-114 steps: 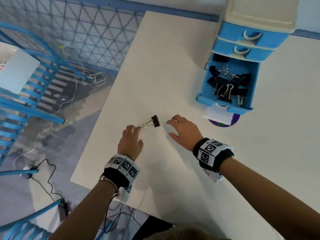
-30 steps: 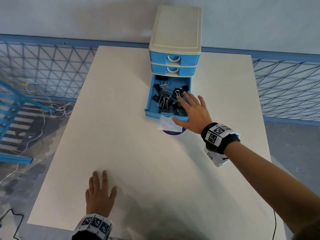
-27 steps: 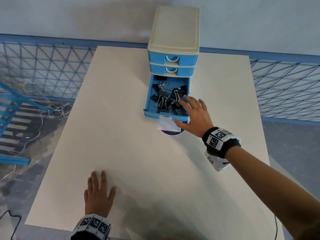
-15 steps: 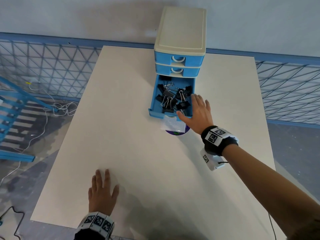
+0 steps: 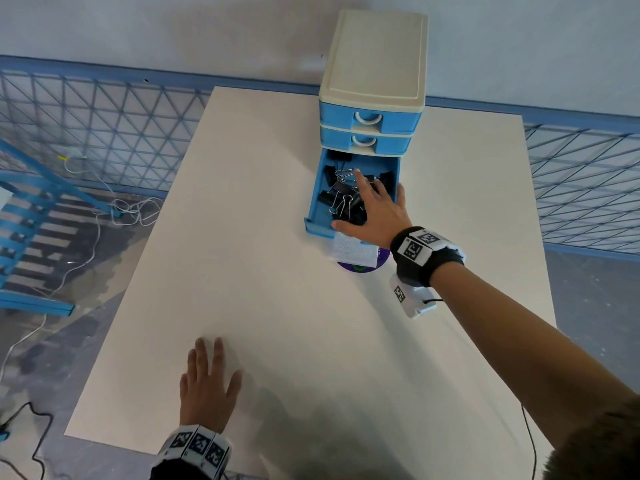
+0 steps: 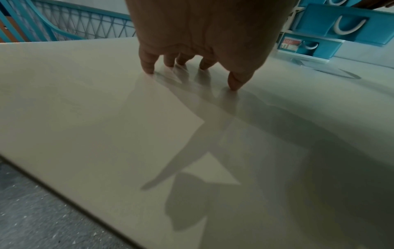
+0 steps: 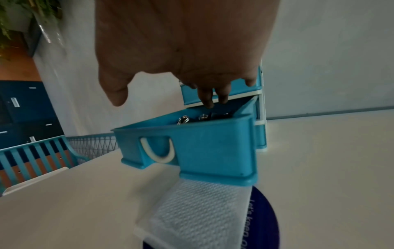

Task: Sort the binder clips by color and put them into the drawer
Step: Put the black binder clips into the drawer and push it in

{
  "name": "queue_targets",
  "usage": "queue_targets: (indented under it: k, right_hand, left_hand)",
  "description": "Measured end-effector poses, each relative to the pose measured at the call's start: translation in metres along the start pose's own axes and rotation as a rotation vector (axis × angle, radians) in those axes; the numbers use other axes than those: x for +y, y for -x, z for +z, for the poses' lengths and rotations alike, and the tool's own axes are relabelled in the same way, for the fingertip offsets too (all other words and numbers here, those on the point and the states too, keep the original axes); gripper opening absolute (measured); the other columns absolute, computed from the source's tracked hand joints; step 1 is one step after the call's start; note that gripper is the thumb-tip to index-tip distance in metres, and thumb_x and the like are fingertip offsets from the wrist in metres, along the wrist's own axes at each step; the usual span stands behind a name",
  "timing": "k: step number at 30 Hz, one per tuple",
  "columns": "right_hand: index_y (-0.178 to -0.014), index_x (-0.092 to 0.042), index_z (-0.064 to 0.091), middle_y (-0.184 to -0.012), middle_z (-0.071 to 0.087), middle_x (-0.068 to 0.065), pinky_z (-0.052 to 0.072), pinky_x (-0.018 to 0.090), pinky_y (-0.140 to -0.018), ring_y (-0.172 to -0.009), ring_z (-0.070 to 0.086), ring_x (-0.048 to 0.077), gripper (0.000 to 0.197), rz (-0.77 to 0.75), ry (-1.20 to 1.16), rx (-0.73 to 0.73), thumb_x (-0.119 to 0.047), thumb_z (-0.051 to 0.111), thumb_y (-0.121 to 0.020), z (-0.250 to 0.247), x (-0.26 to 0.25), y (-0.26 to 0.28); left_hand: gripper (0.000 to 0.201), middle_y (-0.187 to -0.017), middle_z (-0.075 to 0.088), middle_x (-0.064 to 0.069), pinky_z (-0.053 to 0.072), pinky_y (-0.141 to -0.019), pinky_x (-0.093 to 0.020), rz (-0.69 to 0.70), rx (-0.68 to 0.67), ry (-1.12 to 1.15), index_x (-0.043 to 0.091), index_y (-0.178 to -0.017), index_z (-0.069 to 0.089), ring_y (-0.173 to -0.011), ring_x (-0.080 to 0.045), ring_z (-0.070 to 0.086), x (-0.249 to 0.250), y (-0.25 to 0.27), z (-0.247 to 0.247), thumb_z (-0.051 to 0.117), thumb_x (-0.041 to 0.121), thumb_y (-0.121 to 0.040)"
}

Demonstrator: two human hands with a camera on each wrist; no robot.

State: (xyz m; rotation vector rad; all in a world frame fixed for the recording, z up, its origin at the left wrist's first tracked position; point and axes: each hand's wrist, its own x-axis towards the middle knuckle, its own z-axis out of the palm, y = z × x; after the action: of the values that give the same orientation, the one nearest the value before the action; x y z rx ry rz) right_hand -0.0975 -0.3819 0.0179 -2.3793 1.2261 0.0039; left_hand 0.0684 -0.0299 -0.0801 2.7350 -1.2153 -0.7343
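The small blue drawer unit (image 5: pixel 372 98) stands at the table's far side with its bottom drawer (image 5: pixel 313 202) pulled out. Several black binder clips (image 5: pixel 341 202) lie inside it. My right hand (image 5: pixel 375 211) hovers flat over the open drawer, fingers spread above the clips and thumb near the front rim, holding nothing. In the right wrist view the drawer front (image 7: pixel 213 148) with its white handle sits just below the fingers (image 7: pixel 206 97). My left hand (image 5: pixel 207 382) lies flat on the table near the front edge, its fingertips (image 6: pixel 149 67) touching the surface.
A white ribbed pad (image 5: pixel 353 249) and a purple disc (image 5: pixel 362 265) lie under the drawer's front. The two upper drawers (image 5: pixel 369 128) are closed. The white table (image 5: pixel 277 306) ends at a blue mesh fence (image 5: pixel 104 133); cables lie on the floor at left.
The loose black clip once on the table is gone from it. My right hand has slid further forward over the open drawer in the last second. The left hand has stayed flat.
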Motion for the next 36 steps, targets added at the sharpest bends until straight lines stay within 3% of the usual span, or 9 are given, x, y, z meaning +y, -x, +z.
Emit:
queue_targets:
  k: [4,7,10,13,16,20,25,28,36]
  right_hand:
    - [-0.144,-0.020,0.013,-0.152,0.025,0.007,0.003,0.051,-0.115,-0.142,0.017,0.025,0.085,-0.052,-0.052,0.142,-0.051,0.059,-0.079,-0.004,0.016,0.029]
    - [-0.136,-0.015,0.034,-0.144,0.037,0.014,0.020,0.045,-0.112,-0.132,0.034,0.030,0.072,-0.036,-0.112,0.285,-0.036,0.068,-0.076,0.003,0.030,0.051]
    - [-0.133,-0.013,0.038,-0.132,0.045,0.016,0.036,0.044,-0.102,-0.119,0.046,0.032,0.070,0.071,-0.192,0.342,-0.030,0.072,-0.073,0.015,0.037,0.065]
    - [-0.131,-0.012,0.037,-0.123,0.053,0.014,0.046,0.042,-0.089,-0.107,0.055,0.029,0.069,0.259,-0.349,0.308,-0.029,0.072,-0.075,0.026,0.034,0.069]
    - [-0.126,-0.013,0.043,-0.114,0.063,0.011,0.048,0.040,-0.084,-0.100,0.059,0.029,0.061,0.424,-0.448,0.265,-0.036,0.069,-0.077,0.034,0.029,0.064]
    - [-0.122,-0.008,0.048,-0.110,0.064,0.013,0.043,0.032,-0.076,-0.099,0.059,0.031,0.058,0.492,-0.504,0.266,-0.041,0.067,-0.078,0.039,0.019,0.054]
    - [-0.111,-0.004,0.052,-0.106,0.063,0.015,0.044,0.036,-0.071,-0.092,0.059,0.033,0.053,0.516,-0.522,0.296,-0.040,0.069,-0.077,0.042,0.019,0.046]
    - [-0.106,-0.003,0.054,-0.104,0.063,0.016,0.048,0.041,-0.076,-0.093,0.059,0.035,0.052,0.536,-0.531,0.332,-0.043,0.069,-0.076,0.035,0.020,0.037]
    - [-0.127,-0.008,0.039,-0.124,0.056,0.014,0.044,0.047,-0.093,-0.111,0.054,0.033,0.075,0.572,-0.435,0.305,-0.050,0.068,-0.072,0.015,0.034,-0.003]
  left_hand:
    - [0.086,-0.150,0.018,-0.020,0.027,-0.102,-0.058,-0.012,0.000,0.011,0.012,-0.142,0.024,-0.135,-0.040,0.019,0.002,0.001,0.001,0.015,0.060,-0.071]
    - [0.086,-0.150,0.018,-0.020,0.026,-0.102,-0.058,-0.013,0.000,0.012,0.012,-0.142,0.024,-0.135,-0.040,0.019,0.003,0.001,0.001,0.015,0.060,-0.071]
    - [0.088,-0.150,0.017,-0.020,0.026,-0.103,-0.058,-0.016,-0.004,0.004,0.012,-0.142,0.023,-0.136,-0.039,0.018,0.002,0.000,0.000,0.014,0.061,-0.070]
    - [0.087,-0.150,0.017,-0.020,0.027,-0.102,-0.058,0.000,-0.016,-0.001,0.012,-0.142,0.023,-0.136,-0.040,0.018,-0.001,0.001,0.000,0.016,0.061,-0.070]
    - [0.086,-0.150,0.017,-0.020,0.029,-0.101,-0.057,0.025,-0.033,-0.017,0.012,-0.142,0.024,-0.135,-0.039,0.020,-0.004,0.008,0.002,0.019,0.061,-0.071]
    - [0.084,-0.150,0.019,-0.020,0.033,-0.099,-0.058,0.051,-0.074,-0.037,0.015,-0.142,0.023,-0.134,-0.038,0.024,-0.011,0.019,0.007,0.020,0.065,-0.076]
    - [0.092,-0.150,0.019,-0.018,0.035,-0.096,-0.058,0.057,-0.099,-0.047,0.017,-0.142,0.023,-0.134,-0.038,0.025,-0.017,0.022,0.010,-0.001,0.076,-0.075]
    - [0.091,-0.149,0.021,-0.019,0.036,-0.094,-0.058,0.047,-0.112,-0.048,0.018,-0.142,0.023,-0.133,-0.038,0.027,-0.013,0.022,0.009,-0.001,0.076,-0.076]
    - [0.081,-0.141,0.035,-0.024,0.044,-0.083,-0.059,0.068,-0.125,-0.061,0.019,-0.137,0.027,-0.123,-0.041,0.040,-0.010,0.021,0.002,0.006,0.073,-0.080]
